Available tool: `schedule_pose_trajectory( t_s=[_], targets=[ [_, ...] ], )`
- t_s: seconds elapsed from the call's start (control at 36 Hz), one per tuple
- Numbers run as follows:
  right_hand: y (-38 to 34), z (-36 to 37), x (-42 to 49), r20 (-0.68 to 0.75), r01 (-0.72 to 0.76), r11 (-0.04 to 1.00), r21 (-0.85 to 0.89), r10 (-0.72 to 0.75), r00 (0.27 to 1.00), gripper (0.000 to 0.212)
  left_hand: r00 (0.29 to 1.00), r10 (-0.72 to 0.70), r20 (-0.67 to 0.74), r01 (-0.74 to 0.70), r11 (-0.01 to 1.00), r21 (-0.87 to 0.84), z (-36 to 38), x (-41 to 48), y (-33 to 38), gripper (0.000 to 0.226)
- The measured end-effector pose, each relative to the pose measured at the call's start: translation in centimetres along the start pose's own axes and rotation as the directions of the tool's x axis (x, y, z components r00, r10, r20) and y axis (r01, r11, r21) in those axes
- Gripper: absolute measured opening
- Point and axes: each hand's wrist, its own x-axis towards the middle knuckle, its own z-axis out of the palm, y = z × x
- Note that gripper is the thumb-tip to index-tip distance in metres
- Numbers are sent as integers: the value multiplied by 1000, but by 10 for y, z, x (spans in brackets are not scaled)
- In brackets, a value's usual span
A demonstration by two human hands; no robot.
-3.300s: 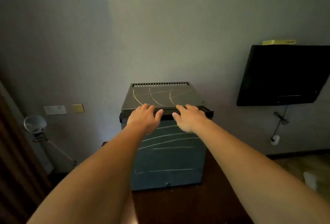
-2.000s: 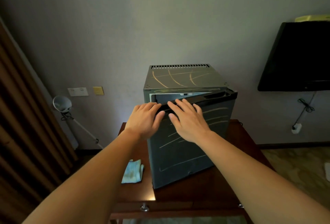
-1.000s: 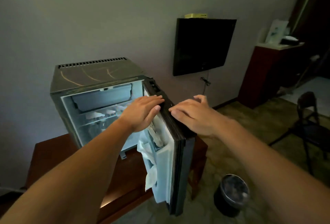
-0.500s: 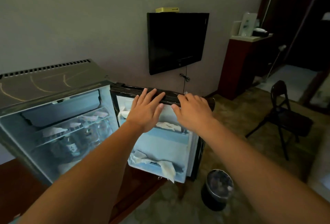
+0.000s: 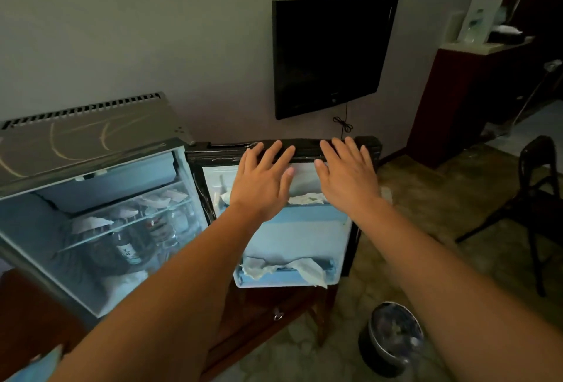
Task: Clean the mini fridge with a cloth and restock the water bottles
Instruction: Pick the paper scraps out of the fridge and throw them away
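Fridge door (image 5: 304, 229) swung wider, left hand (image 5: 262, 186) and right hand (image 5: 347, 180) flat, unclenched, along its top edge

Wooden table (image 5: 27, 311) — mini fridge (image 5: 91, 144) atop

Cavity of mini fridge (image 5: 91, 144): front open, door (image 5: 307, 229) standing wide to its right.
Glass shelf (image 5: 134, 221): littered with crumpled paper (image 5: 91, 223).
Under shelf: bottles (image 5: 128, 252) packed close.
Door racks: both choked with paper wads (image 5: 304, 270).
Door's top edge: left hand (image 5: 262, 183) and right hand (image 5: 347, 177) lie flat there.
Floor beneath door: waste bin (image 5: 393, 339).
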Motion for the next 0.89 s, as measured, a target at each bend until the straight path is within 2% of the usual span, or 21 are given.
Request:
schedule_pose_trajectory(
  t_s=[0.14, 0.19, 0.28, 0.33, 0.39, 0.47, 0.58, 0.72, 0.89],
  targets=[
    [8, 3, 6, 21, 32, 999, 33, -33, 999, 58, 999, 43, -30, -42, 999, 22, 4, -9, -4, 60],
    [9, 0, -1, -67, 47, 994, 101, -40, 997, 56, 995, 75, -65, -73, 997, 38, 8, -24, -10, 57],
    [5, 1, -24, -272, 106, 983, 151, -62, 960, 46, 995, 84, -54, -81, 995, 56, 19, -51, -21, 56],
    [1, 8, -37, -301, 134, 980, 146, -85, 950, 39, 998, 56, -37, -54, 996, 72, 25, -66, -28, 56],
    [-1, 16, -45, -253, 159, 975, 158, -115, 961, 35, 1000, 8, -11, -7, 995, 102, 29, -75, -34, 57],
    [-5, 26, -51, -130, 184, 970, 159, -164, 978, 39, 999, -39, 26, 35, 992, 123, 31, -80, -37, 57],
    [-11, 35, -49, -20, 150, 978, 146, -148, 989, 46, 990, -113, 78, 103, 987, 123, 37, -79, -34, 63],
    [-17, 45, -46, 55, 123, 985, 123, -131, 990, 46, 987, -140, 78, 132, 986, 102, 47, -76, -31, 68],
    [-19, 54, -43, 106, 100, 983, 152, -117, 988, 38, 989, -149, 11, 147, 986, 77, 55, -73, -28, 65]
  ],
)
